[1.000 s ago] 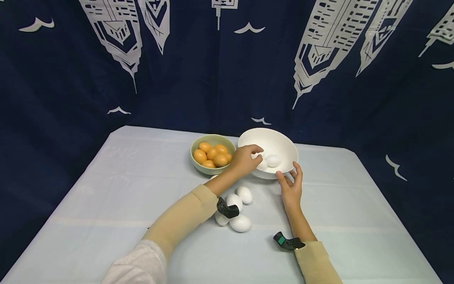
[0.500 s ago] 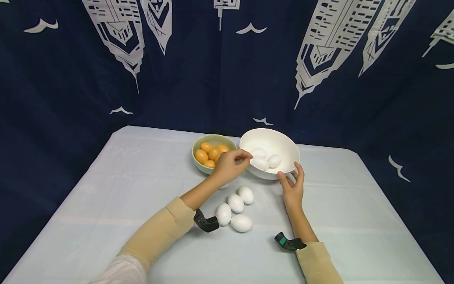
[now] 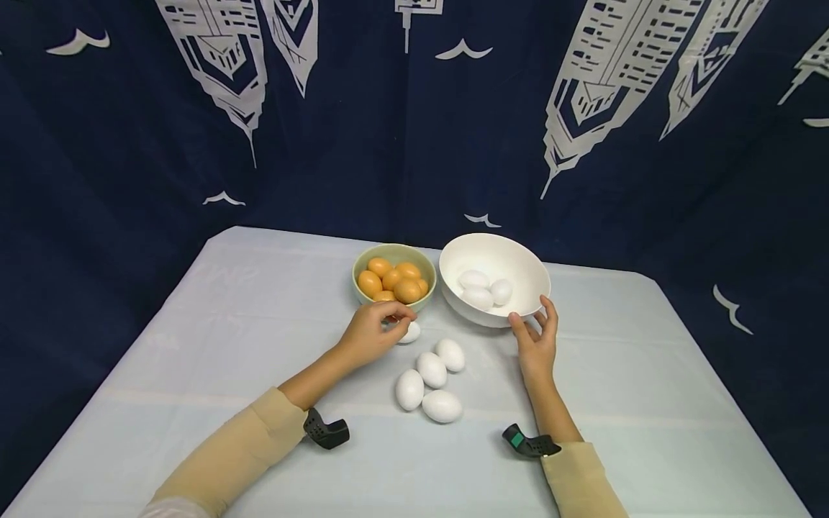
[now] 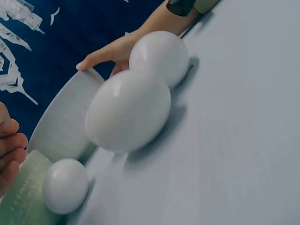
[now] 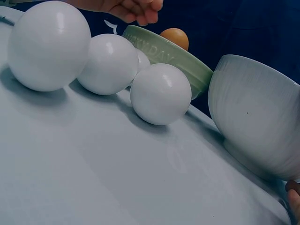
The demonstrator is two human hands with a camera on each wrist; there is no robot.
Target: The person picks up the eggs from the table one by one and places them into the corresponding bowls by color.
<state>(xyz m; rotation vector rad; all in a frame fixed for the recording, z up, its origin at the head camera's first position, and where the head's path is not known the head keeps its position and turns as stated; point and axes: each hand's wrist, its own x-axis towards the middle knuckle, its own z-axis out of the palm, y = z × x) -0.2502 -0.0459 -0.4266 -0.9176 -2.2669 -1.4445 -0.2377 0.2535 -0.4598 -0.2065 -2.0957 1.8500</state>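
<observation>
My left hand [image 3: 372, 332] is in front of the green bowl [image 3: 426, 301], fingers bent and thumb apart, holding nothing. Just beside its fingertips lies a white egg [image 3: 411, 333] on the table, partly covered by the hand in the head view. At the near right side of the white bowl [image 3: 460, 248], my right hand [image 3: 536, 352] grips the rim, thumb at the edge and fingers around the outside. Three white eggs [image 3: 477, 298] lie in that bowl. Orange-brown eggs [image 3: 392, 279] fill the green one. In the left wrist view, the left fingers [image 4: 11, 150] show at the left edge.
Several loose white eggs [image 3: 431, 370] lie in a cluster on the pale tablecloth [image 3: 272, 316], between the forearms. The two bowls stand side by side near the far table edge. Behind them hangs a dark blue curtain [image 3: 363, 144] with white building prints.
My left hand has let go of a white egg in the white bowl and come back left and nearer, past the green bowl. The right hand stays at the white bowl's rim.
</observation>
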